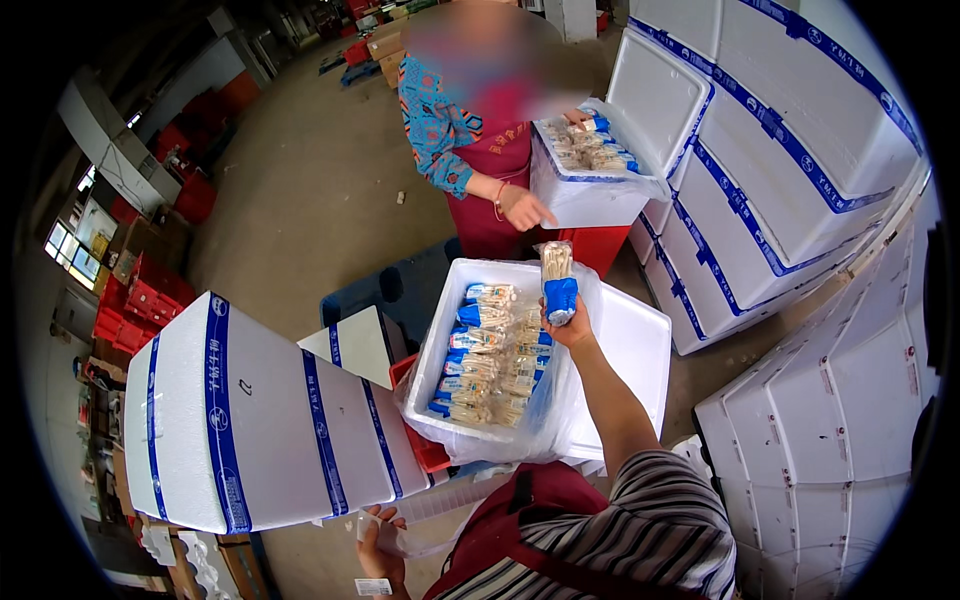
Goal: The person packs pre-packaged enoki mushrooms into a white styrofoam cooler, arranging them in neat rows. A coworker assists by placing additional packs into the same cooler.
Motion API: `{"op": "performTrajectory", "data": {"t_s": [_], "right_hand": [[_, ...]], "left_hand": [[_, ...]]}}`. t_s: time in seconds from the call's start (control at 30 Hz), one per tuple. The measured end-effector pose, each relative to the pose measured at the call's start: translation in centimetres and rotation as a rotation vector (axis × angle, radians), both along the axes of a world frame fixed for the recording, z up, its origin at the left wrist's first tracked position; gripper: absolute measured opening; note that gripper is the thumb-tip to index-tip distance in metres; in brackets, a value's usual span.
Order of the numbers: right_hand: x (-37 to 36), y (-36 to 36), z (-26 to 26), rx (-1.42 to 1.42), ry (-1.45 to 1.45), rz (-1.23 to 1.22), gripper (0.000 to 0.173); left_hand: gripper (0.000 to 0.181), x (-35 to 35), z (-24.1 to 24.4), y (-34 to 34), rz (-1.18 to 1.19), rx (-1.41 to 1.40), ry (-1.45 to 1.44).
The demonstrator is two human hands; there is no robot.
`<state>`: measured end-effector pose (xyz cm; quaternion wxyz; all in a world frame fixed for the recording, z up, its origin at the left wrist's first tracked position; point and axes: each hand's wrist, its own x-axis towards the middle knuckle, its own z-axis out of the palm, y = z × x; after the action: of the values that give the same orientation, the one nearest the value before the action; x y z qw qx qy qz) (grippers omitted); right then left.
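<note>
My right hand (pixel 568 327) grips a clear-and-blue plastic pack of long thin pale mushrooms (pixel 558 277), held upright with the mushrooms at the top. Below it stands an open white foam box (pixel 444 300), lined with clear plastic film (pixel 551 427). Two rows of similar mushroom packs (pixel 474 341) fill the box. Low at the left, my left hand (pixel 381 551) holds a thin translucent plastic piece (pixel 390 534); its exact kind is unclear. A small white label bearing print (pixel 373 586) shows by the left wrist.
Across from me, a co-worker in a patterned sleeve (pixel 435 127) points one hand (pixel 525 208) downward, the other in a second open foam box (pixel 585 199). Taped foam boxes (pixel 750 217) are stacked right, more (pixel 277 420) left. A foam lid (pixel 634 352) lies beside my box.
</note>
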<state>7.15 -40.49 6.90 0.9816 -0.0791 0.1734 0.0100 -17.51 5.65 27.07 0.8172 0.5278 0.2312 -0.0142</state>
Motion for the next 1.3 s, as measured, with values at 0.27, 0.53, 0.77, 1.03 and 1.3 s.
{"op": "performTrajectory", "data": {"t_s": [0.27,0.53,0.77,1.03,1.3], "right_hand": [[-2.0,1.2,0.3,-0.002,-0.001,0.094,0.052],[-6.1,4.0,0.3,-0.032,-0.001,0.245,0.05],[-9.2,7.6,0.2,0.018,-0.208,0.487,0.055],[-12.8,15.4,2.4,0.074,-0.218,0.825,0.05],[-14.7,21.1,10.9,0.025,-0.252,0.917,0.064]], "left_hand": [[0.042,0.5,-0.4,0.1,-0.012,-0.015,0.001],[0.043,1.0,-0.2,0.0,-0.029,-0.023,0.01],[0.052,1.7,-0.7,-0.5,-0.102,-0.053,-0.033],[0.081,5.2,1.7,-5.2,-0.416,0.04,-0.157],[0.086,7.2,2.5,-8.5,-0.496,0.104,-0.228]]}}
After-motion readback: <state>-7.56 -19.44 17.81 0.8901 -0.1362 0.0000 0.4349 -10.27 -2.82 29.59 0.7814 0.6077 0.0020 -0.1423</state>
